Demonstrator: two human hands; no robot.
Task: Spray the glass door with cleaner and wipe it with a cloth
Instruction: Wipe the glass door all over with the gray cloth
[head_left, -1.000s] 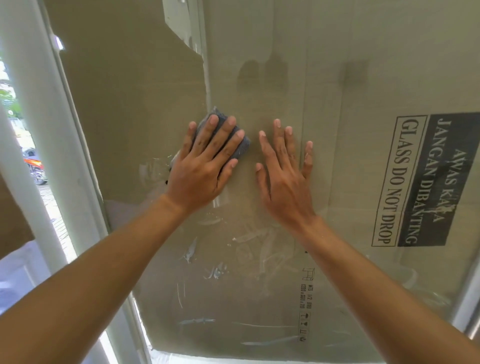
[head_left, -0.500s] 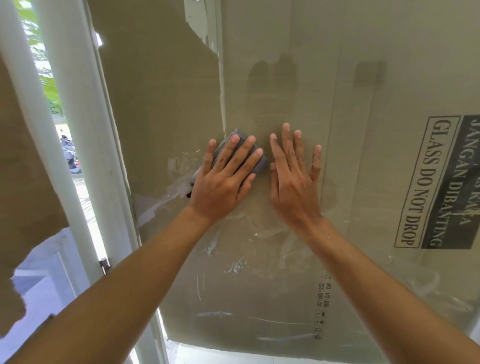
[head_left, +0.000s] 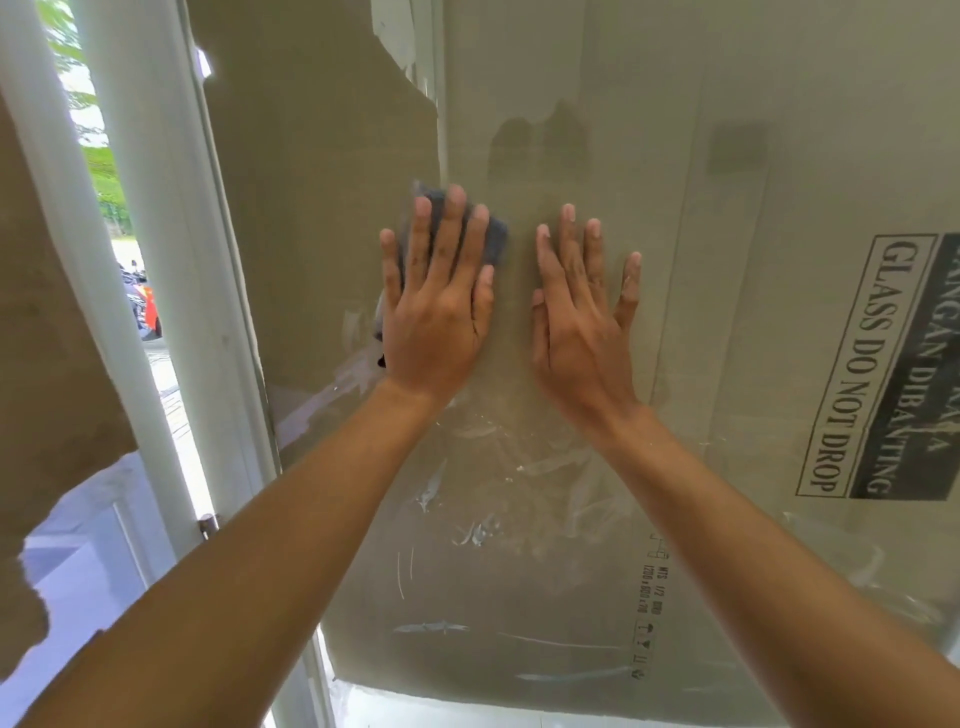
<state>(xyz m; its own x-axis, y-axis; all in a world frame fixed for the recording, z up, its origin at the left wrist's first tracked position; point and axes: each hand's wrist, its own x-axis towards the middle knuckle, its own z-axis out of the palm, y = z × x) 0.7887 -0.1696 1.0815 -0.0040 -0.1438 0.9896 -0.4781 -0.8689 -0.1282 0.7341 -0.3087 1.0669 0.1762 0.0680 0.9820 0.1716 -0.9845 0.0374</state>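
The glass door (head_left: 519, 571) fills the view, with brown cardboard behind it and white smears low on the pane. My left hand (head_left: 436, 317) presses flat on a dark grey cloth (head_left: 493, 236) against the glass; only the cloth's top edge and a bit by the thumb show. My right hand (head_left: 582, 332) lies flat on the glass just to the right, fingers spread, holding nothing. No spray bottle is in view.
A white door frame (head_left: 171, 291) runs down the left, with a small metal hinge (head_left: 208, 525) on it. Past the frame is a strip of outdoors with greenery and a parked motorbike (head_left: 145, 306). A printed label "GLASS DO NOT DROP" (head_left: 872, 364) shows on the cardboard at right.
Both hands stay flat on the glass; the left hand has turned more upright and slid up with the cloth. The view has shifted left, showing more of the frame.
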